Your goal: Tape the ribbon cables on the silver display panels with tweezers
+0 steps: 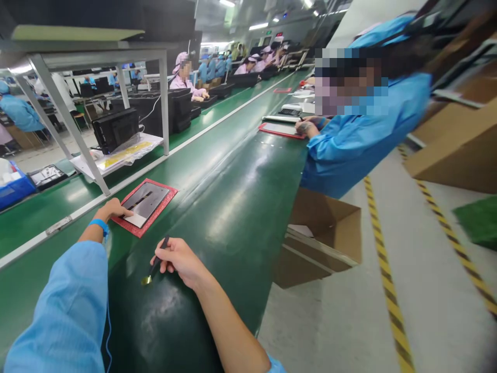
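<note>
My left hand [111, 209] reaches over the near left edge of a flat grey display panel [149, 203], one finger stretched out onto its pale end; the other fingers are partly hidden. Under the panel lies a red bubble-wrap sheet [170, 195]. A dark strip runs across the panel's middle. My right hand [179, 260] is closed around black tweezers [156, 263], above the bench and apart from the panel. At the tweezers' lower tip is a small shiny yellow-gold piece [146, 281]. A blue wrist strap [100, 225] circles my left wrist, its cord hanging down.
The green bench [217, 223] stretches away. At left stands a metal-legged shelf [165, 103] with a black device [115, 129] under it. On the right a co-worker in a blue smock [361, 134] handles another panel [281, 129]. An open cardboard box [341, 228] stands beside the bench.
</note>
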